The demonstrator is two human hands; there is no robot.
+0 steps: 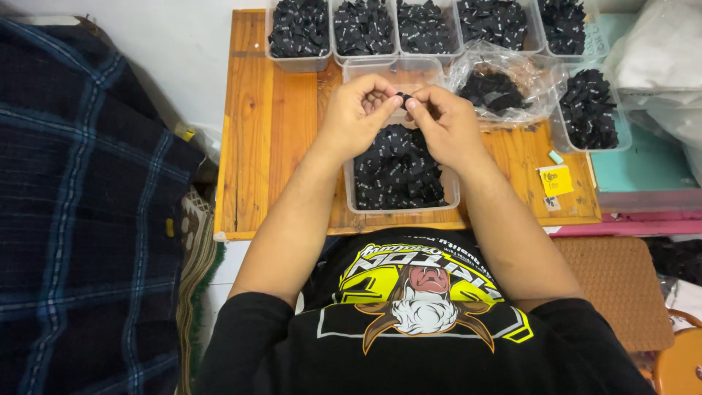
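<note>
My left hand [356, 110] and my right hand [447, 123] meet above a clear plastic tub [451, 196] full of small black fabric labels [398, 170]. Both hands pinch one small black label [403, 97] between thumbs and fingertips. Behind the hands stands another clear tub [391, 71], and what lies inside it is mostly hidden.
A low wooden table [270, 132] holds several clear tubs of black labels along the back [363, 29], one more at the right [589, 110] and an open plastic bag of them [497, 88]. A yellow note [556, 179] lies at the right. Dark plaid cloth [80, 205] lies at left.
</note>
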